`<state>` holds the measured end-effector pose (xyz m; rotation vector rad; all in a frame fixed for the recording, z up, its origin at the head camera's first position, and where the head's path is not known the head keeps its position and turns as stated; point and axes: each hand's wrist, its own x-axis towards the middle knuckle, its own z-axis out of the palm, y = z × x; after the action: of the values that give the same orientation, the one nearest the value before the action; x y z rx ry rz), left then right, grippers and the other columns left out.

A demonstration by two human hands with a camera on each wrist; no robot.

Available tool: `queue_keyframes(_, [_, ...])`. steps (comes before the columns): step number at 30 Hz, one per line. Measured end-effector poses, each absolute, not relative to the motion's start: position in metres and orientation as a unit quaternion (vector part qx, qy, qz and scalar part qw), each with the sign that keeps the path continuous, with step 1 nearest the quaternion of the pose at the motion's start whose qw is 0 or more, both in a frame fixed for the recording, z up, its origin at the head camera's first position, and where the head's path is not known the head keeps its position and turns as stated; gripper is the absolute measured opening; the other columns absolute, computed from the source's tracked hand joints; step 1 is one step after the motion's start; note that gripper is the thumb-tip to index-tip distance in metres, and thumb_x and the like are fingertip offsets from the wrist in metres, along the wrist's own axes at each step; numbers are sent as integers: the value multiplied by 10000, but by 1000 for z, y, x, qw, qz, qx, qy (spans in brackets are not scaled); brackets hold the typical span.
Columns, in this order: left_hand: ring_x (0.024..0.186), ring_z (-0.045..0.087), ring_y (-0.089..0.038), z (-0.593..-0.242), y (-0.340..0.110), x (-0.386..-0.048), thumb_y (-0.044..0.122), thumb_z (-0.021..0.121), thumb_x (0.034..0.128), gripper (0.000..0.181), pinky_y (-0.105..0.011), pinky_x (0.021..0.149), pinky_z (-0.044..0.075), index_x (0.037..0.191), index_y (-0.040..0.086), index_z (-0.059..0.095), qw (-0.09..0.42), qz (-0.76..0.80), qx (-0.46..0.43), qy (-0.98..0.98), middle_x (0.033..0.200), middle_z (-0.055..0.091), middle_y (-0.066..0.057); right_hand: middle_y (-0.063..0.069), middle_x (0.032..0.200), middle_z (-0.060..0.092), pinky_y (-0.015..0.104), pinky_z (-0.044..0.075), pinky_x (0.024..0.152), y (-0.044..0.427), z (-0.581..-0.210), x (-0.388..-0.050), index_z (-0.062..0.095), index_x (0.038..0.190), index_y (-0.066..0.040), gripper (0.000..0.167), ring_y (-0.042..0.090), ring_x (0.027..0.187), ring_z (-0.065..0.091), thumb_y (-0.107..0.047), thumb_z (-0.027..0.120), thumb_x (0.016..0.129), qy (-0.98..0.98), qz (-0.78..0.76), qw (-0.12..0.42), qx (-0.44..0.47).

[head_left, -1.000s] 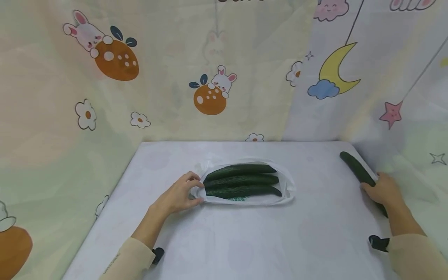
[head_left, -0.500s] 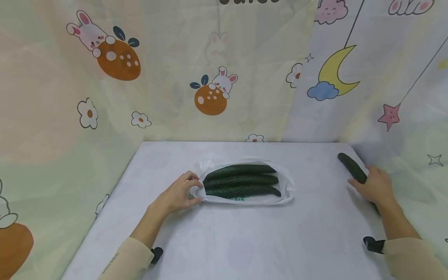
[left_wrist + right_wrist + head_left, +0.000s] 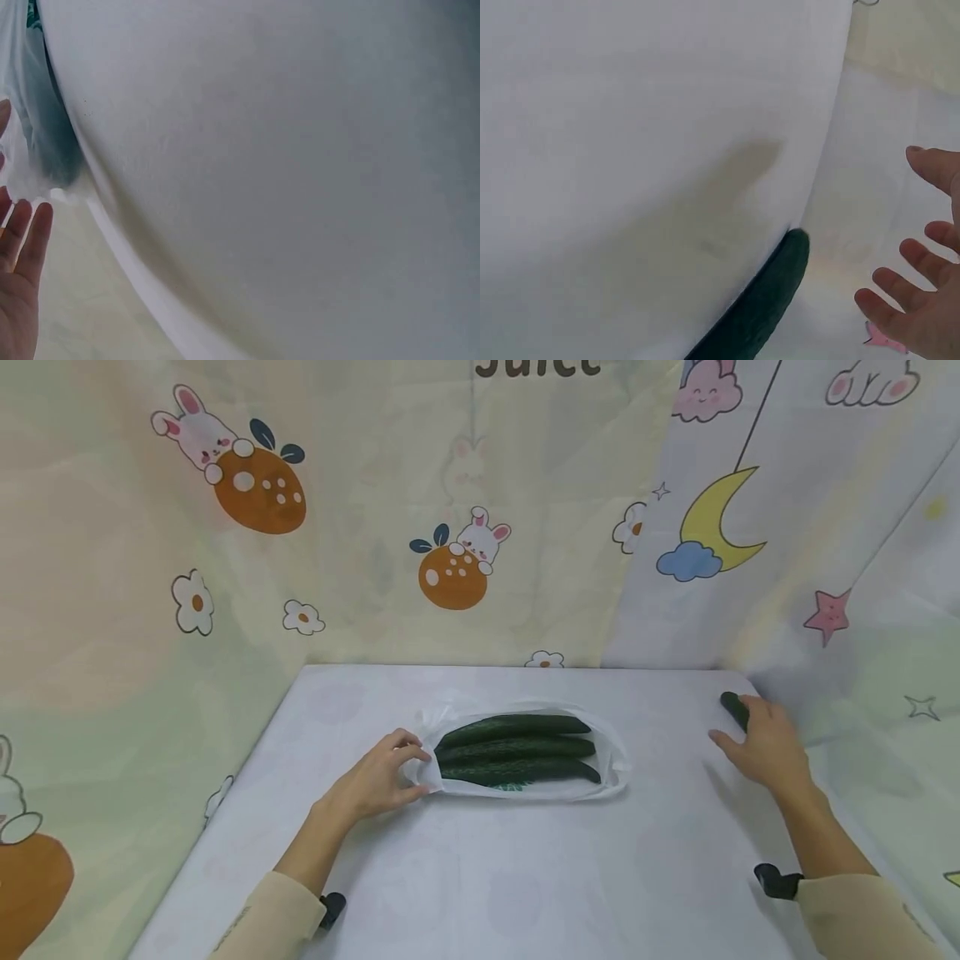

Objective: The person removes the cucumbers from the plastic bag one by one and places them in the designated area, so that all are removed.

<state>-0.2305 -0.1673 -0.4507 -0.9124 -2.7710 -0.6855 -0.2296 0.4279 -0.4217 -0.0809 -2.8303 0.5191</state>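
Note:
In the head view, a white plastic bag (image 3: 615,777) lies mid-table with its side opening up. Inside it rest three dark green cucumbers (image 3: 517,747) side by side. My left hand (image 3: 375,777) holds the bag's left end between thumb and fingers; the left wrist view catches only part of this hand (image 3: 19,277) beside the bag (image 3: 45,120). Near the table's right edge lies another cucumber (image 3: 737,710), mostly hidden beneath my right hand (image 3: 768,747). The right wrist view shows this hand (image 3: 922,292) with fingers spread, apart from the cucumber (image 3: 757,307).
A white cloth covers the table (image 3: 540,868). Behind it and at both sides hang curtains (image 3: 360,527) printed with rabbits, flowers and a moon. Black wrist straps (image 3: 778,882) show at the sleeves.
My right hand has moved forward and left along the cucumber, from its middle toward its far end. My left hand stays at the bag. The head view has tilted slightly.

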Motion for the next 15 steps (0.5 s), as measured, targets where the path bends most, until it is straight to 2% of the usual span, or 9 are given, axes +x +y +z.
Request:
queue_keyframes(5, [1167,576,-214,-453,-171,-230,323,885,814,453,-416,981,541,1195,148,716,71,-233,-305,-921,1249,574,-21,423,1394,385,763,360,1013,404,-416,-230,344,1454,142,766,601,1262,390,-277,726,940,-973,179,148,-8])
queue_keyframes(9, [1161,569,-187,-453,-173,-228,405,869,822,469,-407,987,539,1197,168,716,63,-243,-294,-922,1244,568,9,394,1389,431,761,392,981,385,-412,-232,392,1452,101,722,586,1240,438,-273,730,935,-970,176,166,4])
queue_keyframes(15, [1173,559,-165,-451,-173,-228,542,784,868,487,-404,1001,526,1199,194,702,61,-249,-283,-924,1258,556,38,356,1432,430,778,419,928,349,-398,-236,403,1483,36,710,573,1255,457,-282,730,938,-971,175,164,1])
